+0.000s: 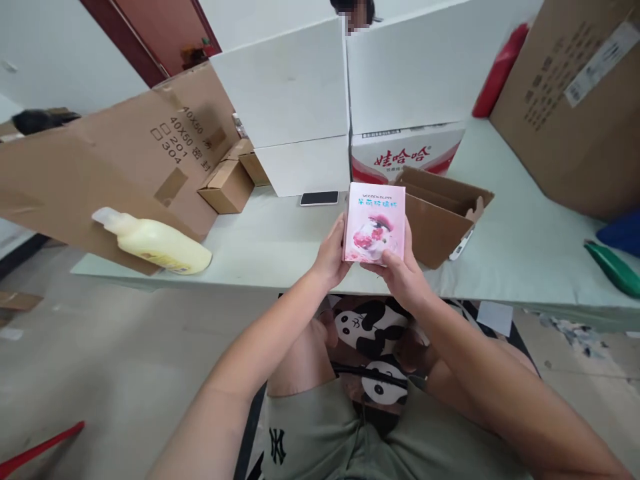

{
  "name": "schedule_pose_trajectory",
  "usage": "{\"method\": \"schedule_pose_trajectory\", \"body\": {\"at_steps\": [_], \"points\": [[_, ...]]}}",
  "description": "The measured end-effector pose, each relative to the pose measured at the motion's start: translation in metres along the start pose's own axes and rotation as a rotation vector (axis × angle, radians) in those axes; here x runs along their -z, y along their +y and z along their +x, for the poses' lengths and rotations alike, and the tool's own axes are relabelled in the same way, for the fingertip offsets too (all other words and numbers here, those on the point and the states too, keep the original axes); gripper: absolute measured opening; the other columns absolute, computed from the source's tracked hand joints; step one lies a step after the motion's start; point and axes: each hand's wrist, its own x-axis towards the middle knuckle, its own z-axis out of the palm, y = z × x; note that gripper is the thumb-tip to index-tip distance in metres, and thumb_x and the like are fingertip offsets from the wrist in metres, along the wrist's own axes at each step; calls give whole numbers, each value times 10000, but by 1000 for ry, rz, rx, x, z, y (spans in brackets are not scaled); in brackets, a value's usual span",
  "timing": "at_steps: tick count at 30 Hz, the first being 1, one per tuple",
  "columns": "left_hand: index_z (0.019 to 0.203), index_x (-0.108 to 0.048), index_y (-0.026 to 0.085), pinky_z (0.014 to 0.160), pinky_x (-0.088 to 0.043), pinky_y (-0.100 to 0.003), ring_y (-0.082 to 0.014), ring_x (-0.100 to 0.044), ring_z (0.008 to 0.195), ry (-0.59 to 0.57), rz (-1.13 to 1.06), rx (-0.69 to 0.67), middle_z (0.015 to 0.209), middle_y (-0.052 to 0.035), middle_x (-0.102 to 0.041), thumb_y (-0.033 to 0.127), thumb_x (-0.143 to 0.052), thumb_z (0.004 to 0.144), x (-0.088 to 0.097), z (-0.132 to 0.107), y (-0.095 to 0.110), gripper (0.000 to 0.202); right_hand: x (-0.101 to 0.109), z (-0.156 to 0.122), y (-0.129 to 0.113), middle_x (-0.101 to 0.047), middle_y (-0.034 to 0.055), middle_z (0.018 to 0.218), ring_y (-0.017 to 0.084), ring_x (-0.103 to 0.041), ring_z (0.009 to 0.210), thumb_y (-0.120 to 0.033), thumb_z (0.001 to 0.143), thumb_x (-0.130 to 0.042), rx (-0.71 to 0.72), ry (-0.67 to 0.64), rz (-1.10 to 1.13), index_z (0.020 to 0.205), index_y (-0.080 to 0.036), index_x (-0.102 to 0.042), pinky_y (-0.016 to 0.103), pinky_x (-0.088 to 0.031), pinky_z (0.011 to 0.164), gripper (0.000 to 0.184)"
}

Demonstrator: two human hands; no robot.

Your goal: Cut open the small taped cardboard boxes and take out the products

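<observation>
A small pink box (376,223) with a printed picture of a glass cup is held up over the table's front edge, its printed face toward me. My left hand (333,257) grips its left side, with the fingers partly hidden behind it. On the lower right, my right hand (403,277) holds the box too, its thumb lying across the front. Just behind and to the right stands an open brown cardboard box (435,227); what is inside it is hidden.
A phone (319,199) lies on the pale green table (270,243). To the left are a yellow pump bottle (160,245) and small cartons (227,187). White panels (295,87) and a Wahaha box (407,157) stand behind. At right are a red bottle (500,73) and a green object (613,267).
</observation>
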Motion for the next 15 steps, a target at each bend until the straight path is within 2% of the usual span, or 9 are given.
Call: {"method": "schedule_pose_trajectory", "body": {"at_steps": [3, 5, 6, 8, 10, 11, 12, 13, 15], "points": [[1384, -621, 253, 1152, -542, -505, -349, -561, 1457, -216, 28, -121, 1494, -66, -654, 549, -592, 975, -7, 12, 21, 505, 8, 26, -20, -283, 152, 1721, 335, -600, 1383, -682, 974, -439, 19, 69, -41, 1639, -406, 137, 474, -682, 878, 922], [1472, -543, 296, 1180, -513, -513, -344, -503, 1510, -376, 108, -251, 1577, -35, -579, 567, -595, 970, -13, 31, 40, 572, 19, 60, -42, -302, 134, 1715, 324, -607, 1371, -652, 969, -472, 33, 115, -68, 1632, -408, 59, 444, -678, 873, 884], [1502, -502, 312, 1178, -509, -514, -343, -497, 1514, -406, 168, -306, 1592, -26, -558, 545, -613, 968, -16, 46, 50, 594, 26, 82, -53, -309, 112, 1714, 305, -605, 1371, -620, 977, -483, 31, 138, -80, 1625, -418, 34, 427, -671, 887, 853], [1499, -480, 301, 1119, -538, -521, -351, -555, 1456, -344, 294, -298, 1538, -40, -589, 491, -632, 973, -25, 84, 66, 580, 36, 130, -72, -344, 91, 1694, 259, -611, 1352, -523, 1012, -477, -16, 247, -107, 1622, -399, -37, 398, -647, 917, 762], [1392, -564, 224, 1049, -561, -530, -368, -639, 1350, -208, 347, -137, 1384, -88, -666, 530, -532, 1015, -32, 129, 76, 486, 42, 175, -81, -444, 110, 1612, 231, -655, 1272, -421, 1051, -414, -220, 338, -106, 1599, -313, -201, 413, -626, 943, 598], [1313, -613, 170, 1041, -555, -517, -379, -645, 1334, -166, 365, -39, 1332, -111, -680, 584, -430, 1043, -36, 150, 79, 527, 43, 193, -82, -510, 124, 1545, 231, -679, 1217, -410, 1057, -400, -334, 364, -96, 1564, -263, -290, 431, -627, 942, 539], [1248, -640, 124, 1023, -541, -510, -399, -644, 1322, -111, 388, 41, 1289, -120, -683, 581, -319, 1069, -38, 169, 80, 586, 42, 206, -82, -569, 134, 1469, 237, -699, 1163, -419, 1058, -401, -430, 380, -86, 1518, -226, -363, 452, -635, 932, 500], [1193, -658, 107, 1008, -539, -516, -417, -643, 1311, -73, 404, 105, 1255, -135, -689, 600, -297, 1069, -39, 184, 79, 624, 41, 215, -82, -615, 139, 1398, 244, -709, 1118, -444, 1056, -414, -494, 394, -78, 1474, -205, -413, 470, -645, 917, 481], [1129, -686, 125, 991, -544, -539, -439, -645, 1293, -54, 445, 102, 1208, -145, -699, 661, -386, 1032, -38, 202, 75, 622, 39, 217, -85, -658, 136, 1315, 250, -710, 1071, -482, 1044, -456, -523, 418, -67, 1416, -194, -461, 492, -656, 896, 471]]}}
